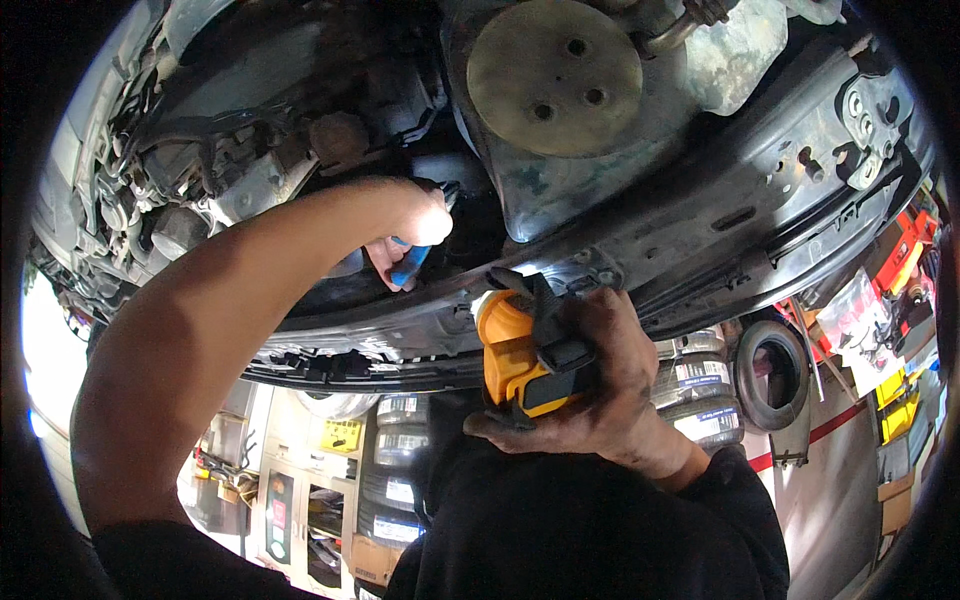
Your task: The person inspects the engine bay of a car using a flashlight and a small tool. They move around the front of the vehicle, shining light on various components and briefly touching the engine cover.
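My left hand (415, 222) reaches up into the underside of a car and is closed round a blue-handled hand tool (409, 266). Dark metal shows just above the fist, but the tool's working end is hidden in the shadowed cavity. Lower and to the right, my right hand (615, 385) grips a yellow and black work light (520, 350) with a black strap. Its lit end points up and left, and bright light falls on my left hand. Just above the light runs the car's dark lower crossmember (690, 220).
A round metal disc with holes (555, 75) hangs at the top. Hoses and engine parts (220, 190) crowd the upper left. Below stand stacked tyres (400, 450), a leaning tyre (772, 375), a cabinet (300, 520), and yellow bins (900, 415) at the right.
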`<act>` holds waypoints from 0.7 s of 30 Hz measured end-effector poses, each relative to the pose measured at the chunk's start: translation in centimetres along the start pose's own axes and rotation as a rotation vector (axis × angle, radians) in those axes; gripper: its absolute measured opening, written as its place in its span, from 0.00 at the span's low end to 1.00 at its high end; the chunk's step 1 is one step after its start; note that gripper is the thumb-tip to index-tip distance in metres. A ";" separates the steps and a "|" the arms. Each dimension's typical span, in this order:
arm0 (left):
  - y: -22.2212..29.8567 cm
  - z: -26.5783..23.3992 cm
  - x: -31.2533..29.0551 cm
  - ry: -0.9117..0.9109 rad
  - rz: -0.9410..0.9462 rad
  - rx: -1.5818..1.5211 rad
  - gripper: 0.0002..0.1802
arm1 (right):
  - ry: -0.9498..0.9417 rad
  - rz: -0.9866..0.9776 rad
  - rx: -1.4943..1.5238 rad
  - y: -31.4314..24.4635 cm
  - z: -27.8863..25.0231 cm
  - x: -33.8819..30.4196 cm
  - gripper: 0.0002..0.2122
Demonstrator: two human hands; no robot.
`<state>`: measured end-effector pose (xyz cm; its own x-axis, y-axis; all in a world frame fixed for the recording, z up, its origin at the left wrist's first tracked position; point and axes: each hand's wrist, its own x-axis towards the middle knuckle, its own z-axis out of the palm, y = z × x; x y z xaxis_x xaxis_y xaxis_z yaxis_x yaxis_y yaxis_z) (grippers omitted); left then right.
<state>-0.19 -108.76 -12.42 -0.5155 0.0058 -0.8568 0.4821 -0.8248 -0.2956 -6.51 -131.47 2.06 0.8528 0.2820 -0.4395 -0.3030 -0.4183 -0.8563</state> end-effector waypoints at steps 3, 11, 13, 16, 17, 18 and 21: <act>0.3 -2.0 -3.7 -0.131 -0.029 -0.062 0.27 | -0.019 -0.001 -0.037 -0.2 0.4 -0.6 0.39; -11.2 1.7 -18.1 0.415 0.316 0.048 0.15 | -0.187 -0.073 -0.187 -1.4 0.4 -1.6 0.55; -14.6 4.0 -18.4 0.407 0.294 -0.224 0.20 | -0.280 -0.090 -0.283 -2.6 -0.8 -1.6 0.61; -19.2 7.5 -18.0 0.546 0.150 -0.056 0.31 | -0.134 -0.109 -0.246 -4.0 -0.3 -1.5 0.58; -20.4 8.5 -16.9 0.475 0.273 -0.220 0.28 | -0.029 -0.133 -0.212 -4.3 0.3 -1.4 0.56; -21.7 9.1 -16.0 0.377 0.265 -0.295 0.25 | 0.024 -0.152 -0.197 -4.5 0.7 -1.2 0.55; -24.6 11.5 -13.1 0.313 0.583 -0.442 0.16 | 0.131 -0.337 -0.469 -5.1 2.6 -1.1 0.55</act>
<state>-13.48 -95.07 10.92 0.0971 -0.1451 -0.9846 0.8832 -0.4436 0.1525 -7.08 -127.39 6.18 0.9237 0.3695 -0.1013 0.1889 -0.6692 -0.7187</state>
